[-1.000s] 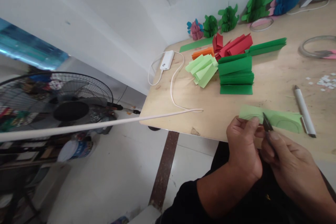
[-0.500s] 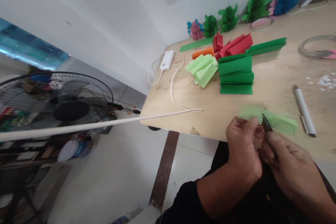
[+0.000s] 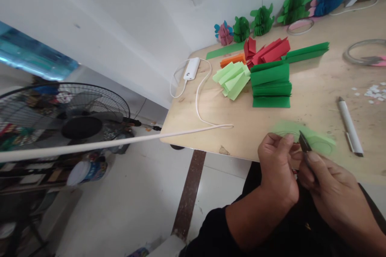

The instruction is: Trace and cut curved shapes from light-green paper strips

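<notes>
My left hand (image 3: 278, 160) pinches the near edge of a light green strip of paper (image 3: 313, 139), which has curved pencil outlines on it and looks blurred. In my right hand (image 3: 328, 176) is a pair of dark scissors (image 3: 305, 144), the fingers wrapped round the handles. The blades point up and away from me at the paper, close to my left fingertips. Both hands are at the table's front edge. A white pen (image 3: 350, 126) lies to the right of the paper. The lower part of the scissors is hidden by my right hand.
Folded dark green paper (image 3: 270, 86), light green paper (image 3: 232, 78) and red paper (image 3: 269, 53) lie further back. Paper figures (image 3: 262, 21) line the wall. White scraps (image 3: 375, 91) are at the right. A white cable (image 3: 120, 143) crosses the table's left corner beside a fan (image 3: 81, 126).
The light green paper has shifted slightly left, and both hands with the scissors have moved a little left with it. Other things on the table stay in place.
</notes>
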The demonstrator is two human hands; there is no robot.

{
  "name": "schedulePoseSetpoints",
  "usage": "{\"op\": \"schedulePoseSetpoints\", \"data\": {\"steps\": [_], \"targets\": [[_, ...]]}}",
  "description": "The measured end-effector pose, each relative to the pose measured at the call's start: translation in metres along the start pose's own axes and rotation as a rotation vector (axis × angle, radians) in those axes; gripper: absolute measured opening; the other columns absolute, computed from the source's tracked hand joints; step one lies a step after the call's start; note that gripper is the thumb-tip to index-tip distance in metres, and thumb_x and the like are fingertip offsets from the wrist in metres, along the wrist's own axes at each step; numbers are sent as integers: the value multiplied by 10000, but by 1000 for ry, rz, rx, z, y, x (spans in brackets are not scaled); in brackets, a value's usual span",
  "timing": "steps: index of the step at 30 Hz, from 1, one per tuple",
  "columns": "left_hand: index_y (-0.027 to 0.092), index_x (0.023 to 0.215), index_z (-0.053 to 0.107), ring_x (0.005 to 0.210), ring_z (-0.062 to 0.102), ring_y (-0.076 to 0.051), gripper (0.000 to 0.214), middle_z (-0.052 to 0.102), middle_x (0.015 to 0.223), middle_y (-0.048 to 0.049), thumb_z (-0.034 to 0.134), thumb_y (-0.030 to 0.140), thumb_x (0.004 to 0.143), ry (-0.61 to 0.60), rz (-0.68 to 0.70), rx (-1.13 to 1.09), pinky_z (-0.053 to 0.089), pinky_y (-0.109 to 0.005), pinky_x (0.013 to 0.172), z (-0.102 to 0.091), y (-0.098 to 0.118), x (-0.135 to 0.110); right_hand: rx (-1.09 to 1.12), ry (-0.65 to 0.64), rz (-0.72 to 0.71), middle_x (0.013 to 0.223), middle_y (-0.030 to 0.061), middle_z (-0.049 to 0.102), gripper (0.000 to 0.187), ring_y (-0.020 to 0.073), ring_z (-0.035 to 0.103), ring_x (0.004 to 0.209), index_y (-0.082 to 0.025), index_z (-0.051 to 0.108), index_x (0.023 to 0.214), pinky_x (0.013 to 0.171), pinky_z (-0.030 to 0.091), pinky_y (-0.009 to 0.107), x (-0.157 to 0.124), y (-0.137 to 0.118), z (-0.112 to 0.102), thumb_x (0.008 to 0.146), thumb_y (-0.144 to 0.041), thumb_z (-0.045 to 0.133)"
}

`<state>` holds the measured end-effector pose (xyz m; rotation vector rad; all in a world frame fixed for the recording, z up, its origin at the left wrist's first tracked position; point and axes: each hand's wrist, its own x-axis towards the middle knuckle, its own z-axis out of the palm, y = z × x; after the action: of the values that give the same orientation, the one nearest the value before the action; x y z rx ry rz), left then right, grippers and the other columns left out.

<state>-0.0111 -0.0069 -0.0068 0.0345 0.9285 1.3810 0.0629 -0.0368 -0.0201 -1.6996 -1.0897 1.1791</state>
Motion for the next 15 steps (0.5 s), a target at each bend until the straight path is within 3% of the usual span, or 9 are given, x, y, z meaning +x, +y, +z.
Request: {"op": "schedulePoseSetpoints", "data": {"steps": [15], "targets": [[162,696,487,616,519,-75,234,550,678,10,706,238,666,44,76,79,397,-214,620,-4,-1,7,40,-15,59,410,-5,414,517,144,382,394,-265,446,459,394,345,306,1,-4,2,701,-721,474]]}}
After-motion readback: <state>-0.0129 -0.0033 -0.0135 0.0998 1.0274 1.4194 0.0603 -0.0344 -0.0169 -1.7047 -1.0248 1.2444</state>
